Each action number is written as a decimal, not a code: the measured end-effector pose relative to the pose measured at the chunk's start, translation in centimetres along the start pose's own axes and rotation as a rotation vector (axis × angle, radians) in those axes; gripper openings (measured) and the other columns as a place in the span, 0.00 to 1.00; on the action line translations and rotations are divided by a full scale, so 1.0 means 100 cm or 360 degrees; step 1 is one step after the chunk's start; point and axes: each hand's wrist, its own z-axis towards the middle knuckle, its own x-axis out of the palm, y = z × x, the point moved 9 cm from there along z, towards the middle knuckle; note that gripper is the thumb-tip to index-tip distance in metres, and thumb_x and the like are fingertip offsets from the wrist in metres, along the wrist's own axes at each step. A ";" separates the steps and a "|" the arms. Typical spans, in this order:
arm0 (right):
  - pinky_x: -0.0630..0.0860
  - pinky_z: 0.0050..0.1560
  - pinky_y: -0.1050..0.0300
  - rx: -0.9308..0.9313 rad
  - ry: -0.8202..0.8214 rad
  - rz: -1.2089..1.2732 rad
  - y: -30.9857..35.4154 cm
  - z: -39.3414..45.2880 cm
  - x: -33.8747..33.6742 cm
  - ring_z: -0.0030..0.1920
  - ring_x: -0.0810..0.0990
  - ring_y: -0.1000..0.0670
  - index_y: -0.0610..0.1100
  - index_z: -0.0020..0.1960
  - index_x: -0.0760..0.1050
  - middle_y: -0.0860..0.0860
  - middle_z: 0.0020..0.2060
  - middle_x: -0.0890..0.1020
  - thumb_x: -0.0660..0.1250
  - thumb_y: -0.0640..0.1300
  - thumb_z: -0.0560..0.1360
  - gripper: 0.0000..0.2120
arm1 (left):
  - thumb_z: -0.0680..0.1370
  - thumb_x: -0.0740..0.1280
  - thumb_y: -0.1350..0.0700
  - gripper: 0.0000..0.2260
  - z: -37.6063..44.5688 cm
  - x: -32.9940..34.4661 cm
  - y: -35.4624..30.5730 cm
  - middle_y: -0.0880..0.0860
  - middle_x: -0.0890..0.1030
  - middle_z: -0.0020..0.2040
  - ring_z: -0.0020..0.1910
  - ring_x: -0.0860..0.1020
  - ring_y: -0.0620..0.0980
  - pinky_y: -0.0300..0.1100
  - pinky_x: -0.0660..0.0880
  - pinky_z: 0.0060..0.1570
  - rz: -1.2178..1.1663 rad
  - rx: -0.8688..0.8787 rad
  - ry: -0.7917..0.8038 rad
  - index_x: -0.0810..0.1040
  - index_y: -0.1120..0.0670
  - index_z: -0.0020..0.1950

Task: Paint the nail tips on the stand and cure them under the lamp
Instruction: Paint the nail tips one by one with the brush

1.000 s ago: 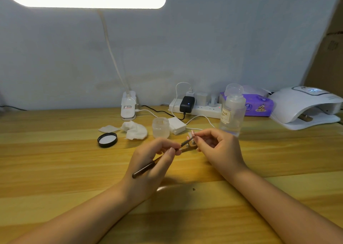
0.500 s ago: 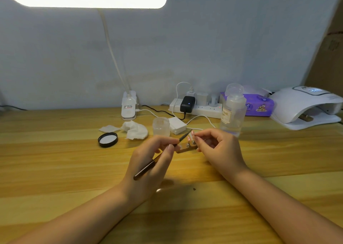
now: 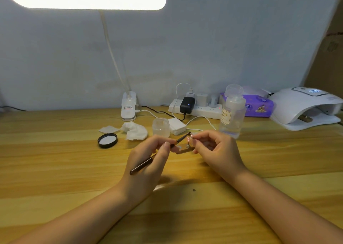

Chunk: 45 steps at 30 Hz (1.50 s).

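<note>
Lifting slightly since a second ago, the brush (image 3: pixel 159 154) in the left hand (image 3: pixel 148 162) meets a nail tip (image 3: pixel 189 137) on the stand (image 3: pixel 185 149), pinched mid-table by the right hand (image 3: pixel 217 151); painting continues, curing remains undone.

Two bare forearms are seen from above, ending in the left hand (image 3: pixel 148 162) and right hand (image 3: pixel 217 151). No sleeves, rings or watches are worn. Fingernails are kept short.

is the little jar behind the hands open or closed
Open. The jar has no lid on its mouth, and a black lid lies flat on the table to its left.
</note>
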 end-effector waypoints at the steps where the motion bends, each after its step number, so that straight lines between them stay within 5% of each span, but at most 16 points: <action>1: 0.81 0.41 0.57 0.0008 -0.0001 0.0016 -0.001 0.000 0.000 0.38 0.83 0.53 0.48 0.47 0.81 0.51 0.37 0.84 0.71 0.39 0.73 0.05 | 0.79 0.62 0.55 0.09 0.000 -0.001 0.002 0.45 0.85 0.46 0.49 0.81 0.43 0.35 0.75 0.47 0.0019 -0.0011 -0.0019 0.81 0.53 0.53; 8: 0.82 0.42 0.54 0.0023 -0.0002 0.0054 -0.002 0.000 -0.001 0.38 0.84 0.53 0.46 0.48 0.82 0.49 0.37 0.85 0.71 0.40 0.73 0.04 | 0.78 0.64 0.52 0.09 0.000 -0.002 -0.001 0.44 0.84 0.48 0.51 0.81 0.43 0.31 0.74 0.47 0.0055 0.0061 -0.0026 0.80 0.50 0.56; 17: 0.79 0.38 0.63 0.0020 0.0005 0.0044 -0.003 0.000 0.000 0.37 0.83 0.55 0.48 0.47 0.81 0.51 0.36 0.84 0.71 0.38 0.73 0.06 | 0.77 0.61 0.50 0.12 -0.003 -0.001 -0.011 0.48 0.85 0.46 0.50 0.82 0.49 0.43 0.77 0.50 -0.0005 0.0100 0.0014 0.81 0.53 0.52; 25: 0.79 0.39 0.63 0.0021 0.0008 0.0130 -0.002 0.000 0.001 0.37 0.84 0.53 0.45 0.48 0.82 0.50 0.37 0.85 0.72 0.39 0.73 0.05 | 0.78 0.62 0.55 0.10 -0.001 -0.005 0.000 0.44 0.85 0.47 0.50 0.81 0.41 0.33 0.75 0.47 0.0062 -0.0006 -0.0076 0.81 0.52 0.54; 39: 0.79 0.38 0.63 0.0009 0.0004 0.0090 -0.002 0.000 0.001 0.37 0.83 0.55 0.47 0.47 0.81 0.51 0.36 0.84 0.71 0.38 0.73 0.06 | 0.77 0.61 0.49 0.12 -0.002 -0.003 -0.004 0.47 0.85 0.46 0.51 0.82 0.48 0.43 0.77 0.50 0.0004 0.0046 -0.0031 0.81 0.51 0.52; 45: 0.79 0.39 0.63 -0.0010 0.0012 0.0098 -0.002 0.000 0.001 0.38 0.83 0.54 0.47 0.47 0.82 0.50 0.37 0.84 0.71 0.38 0.73 0.06 | 0.77 0.62 0.50 0.11 -0.001 -0.004 -0.004 0.44 0.84 0.47 0.50 0.81 0.42 0.32 0.74 0.47 0.0063 0.0059 -0.0062 0.80 0.52 0.55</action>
